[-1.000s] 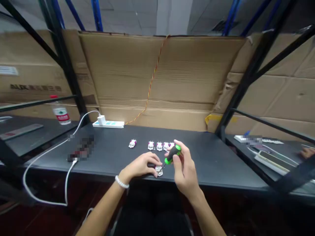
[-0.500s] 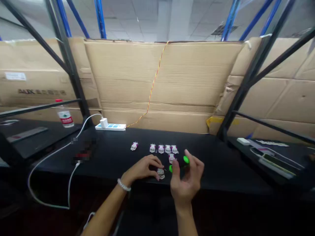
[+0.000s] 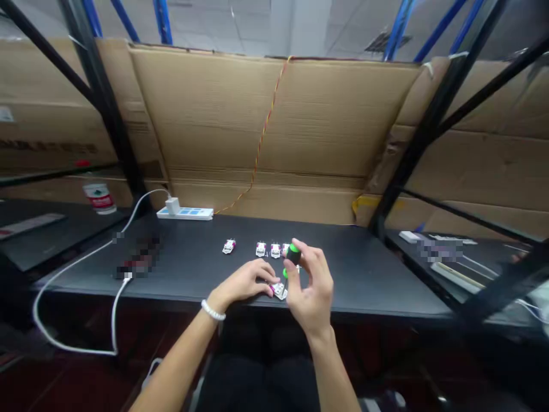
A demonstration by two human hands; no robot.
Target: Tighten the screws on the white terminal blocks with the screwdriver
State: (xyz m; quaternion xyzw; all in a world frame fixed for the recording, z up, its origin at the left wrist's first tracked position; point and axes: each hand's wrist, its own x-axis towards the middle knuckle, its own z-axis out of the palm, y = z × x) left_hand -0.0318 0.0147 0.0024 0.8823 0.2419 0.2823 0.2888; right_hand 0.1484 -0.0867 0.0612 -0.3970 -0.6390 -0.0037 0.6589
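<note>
While right grip [image 3: 312,286] wraps screwdriver [image 3: 293,255], left grip [image 3: 245,280] pinches white piece [image 3: 280,291], aligned pieces [image 3: 275,250] beyond partly hidden.

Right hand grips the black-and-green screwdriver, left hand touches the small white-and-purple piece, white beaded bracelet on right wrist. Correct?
Wrong wrist: head view shows the white bracelet on the left wrist. Rest stands: right hand grips the screwdriver, left hand touches the piece.

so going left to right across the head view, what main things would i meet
Red-capped bottle → white power strip → left hand → white-and-purple piece at its fingertips → right hand, holding a green-and-black screwdriver → small white block on the far right side.
</note>
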